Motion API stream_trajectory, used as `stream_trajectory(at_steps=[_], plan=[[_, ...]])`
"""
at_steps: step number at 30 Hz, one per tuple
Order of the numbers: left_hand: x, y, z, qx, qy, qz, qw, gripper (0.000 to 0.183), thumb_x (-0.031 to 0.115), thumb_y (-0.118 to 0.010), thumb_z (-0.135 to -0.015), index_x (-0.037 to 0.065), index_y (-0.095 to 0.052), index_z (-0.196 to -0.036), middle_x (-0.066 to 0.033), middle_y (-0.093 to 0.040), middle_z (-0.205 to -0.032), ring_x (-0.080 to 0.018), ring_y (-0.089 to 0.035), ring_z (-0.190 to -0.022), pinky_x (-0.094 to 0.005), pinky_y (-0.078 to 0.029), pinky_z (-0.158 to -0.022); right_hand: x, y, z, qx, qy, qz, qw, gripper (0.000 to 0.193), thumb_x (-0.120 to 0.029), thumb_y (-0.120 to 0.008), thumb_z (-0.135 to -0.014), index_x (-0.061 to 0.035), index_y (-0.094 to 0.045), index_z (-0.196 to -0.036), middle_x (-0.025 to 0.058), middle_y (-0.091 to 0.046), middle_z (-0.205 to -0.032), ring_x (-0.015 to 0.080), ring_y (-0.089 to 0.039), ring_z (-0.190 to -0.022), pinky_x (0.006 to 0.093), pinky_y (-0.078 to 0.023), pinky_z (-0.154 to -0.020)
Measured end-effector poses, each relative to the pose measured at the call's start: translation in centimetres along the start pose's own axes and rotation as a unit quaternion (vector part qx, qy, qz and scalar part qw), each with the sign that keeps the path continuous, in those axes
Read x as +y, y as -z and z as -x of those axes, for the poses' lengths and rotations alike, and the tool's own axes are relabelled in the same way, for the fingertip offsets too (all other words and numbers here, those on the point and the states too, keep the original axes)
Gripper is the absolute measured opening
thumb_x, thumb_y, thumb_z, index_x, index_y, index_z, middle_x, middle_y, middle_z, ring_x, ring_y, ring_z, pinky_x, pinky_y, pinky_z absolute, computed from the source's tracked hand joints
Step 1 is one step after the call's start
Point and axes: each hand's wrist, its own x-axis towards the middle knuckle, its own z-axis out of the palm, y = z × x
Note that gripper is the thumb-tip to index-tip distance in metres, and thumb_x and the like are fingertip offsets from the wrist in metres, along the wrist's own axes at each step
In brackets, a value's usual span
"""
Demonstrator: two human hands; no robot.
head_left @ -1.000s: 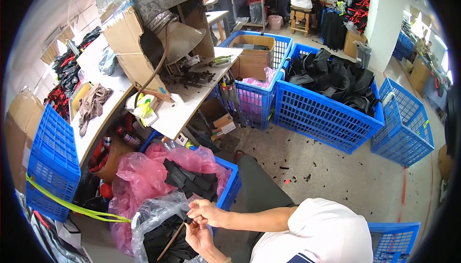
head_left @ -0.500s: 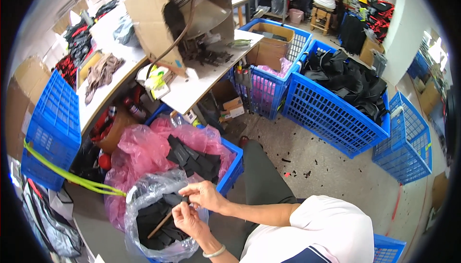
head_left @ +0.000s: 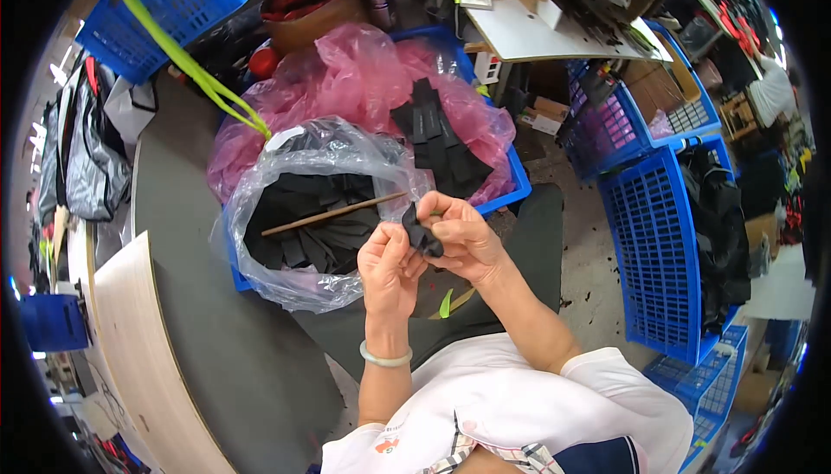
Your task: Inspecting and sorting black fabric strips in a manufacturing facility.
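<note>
A small folded black fabric piece [head_left: 421,232] is pinched between my two hands, in front of my chest. My left hand [head_left: 388,268], with a pale bangle on its wrist, grips it from the left. From the other side the fingers of my right hand [head_left: 466,238] close on it. Just left of the hands stands a clear plastic bag [head_left: 325,147] with its mouth wide open. Black fabric strips [head_left: 299,249] fill it, and a thin wooden stick [head_left: 333,213] lies across them.
Behind the bag, a pink plastic bag [head_left: 346,67] with more black strips [head_left: 443,145] lines a blue crate [head_left: 516,181]. Blue baskets [head_left: 653,257] stand at the right, one full of black pieces. A white table [head_left: 528,32] is at the back; a wooden board [head_left: 151,344] is at the left.
The view has swung so that the bag and hands sit higher and more central. My hands have moved from over the bag to its right, with the black piece between them.
</note>
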Motion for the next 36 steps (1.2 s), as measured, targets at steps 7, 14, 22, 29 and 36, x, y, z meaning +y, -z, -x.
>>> stream_trajectory(at_steps=[7, 14, 22, 29, 36], plan=[[0.0, 1.0, -0.8, -0.042, 0.035, -0.011, 0.998, 0.017, 0.018, -0.055, -0.091, 0.009, -0.050, -0.078, 0.0041, -0.048, -0.060, -0.0027, -0.041, -0.047, -0.0167, -0.033, -0.043, -0.9, 0.3, 0.0, -0.072, -0.024, 0.007, 0.997, 0.029, 0.007, -0.061, -0.076, 0.0015, -0.053, -0.103, 0.0004, -0.053, -0.068, -0.0002, -0.031, -0.035, 0.0182, -0.027, -0.034], [0.3, 1.2, -1.2, 0.026, -0.044, -0.152, 0.987, 0.016, 0.011, -0.055, -0.090, -0.001, -0.053, -0.101, -0.0037, -0.056, -0.070, -0.0105, -0.056, -0.057, -0.0214, -0.046, -0.050, -1.5, 0.0, -1.5, 0.112, -0.002, 0.126, 0.986, 0.023, 0.000, -0.068, -0.077, 0.0010, -0.057, -0.097, 0.0016, -0.057, -0.065, 0.0050, -0.044, -0.043, 0.0184, -0.034, -0.039], [-0.2, 1.9, -1.6, 0.068, -0.249, -0.552, 0.793, 0.009, -0.003, -0.054, -0.084, -0.001, -0.059, -0.092, -0.0089, -0.058, -0.068, -0.0153, -0.060, -0.054, -0.0267, -0.045, -0.047, -0.5, -0.1, -1.5, 0.124, 0.064, 0.172, 0.975, 0.014, 0.003, -0.067, -0.076, -0.0009, -0.059, -0.086, 0.0050, -0.061, -0.070, 0.0037, -0.045, -0.045, 0.0169, -0.033, -0.040], [-0.3, 1.9, -1.8, 0.112, -0.300, -0.559, 0.765, 0.010, -0.005, -0.055, -0.082, -0.003, -0.059, -0.091, -0.0120, -0.060, -0.069, -0.0166, -0.059, -0.050, -0.0273, -0.046, -0.046, 1.0, -0.6, -2.3, 0.233, 0.232, 0.481, 0.813, 0.016, 0.001, -0.071, -0.073, -0.0005, -0.061, -0.085, 0.0027, -0.059, -0.072, 0.0080, -0.057, -0.063, 0.0187, -0.046, -0.055], [-0.5, 1.3, -1.8, 0.123, -0.282, -0.497, 0.811, 0.009, -0.003, -0.058, -0.082, -0.005, -0.060, -0.091, -0.0103, -0.062, -0.071, -0.0136, -0.061, -0.052, -0.0241, -0.047, -0.045, -0.8, -1.1, -2.5, 0.142, 0.186, 0.629, 0.742, 0.022, -0.003, -0.074, -0.069, 0.0021, -0.059, -0.085, 0.0060, -0.061, -0.076, 0.0116, -0.062, -0.067, 0.0239, -0.051, -0.060]])
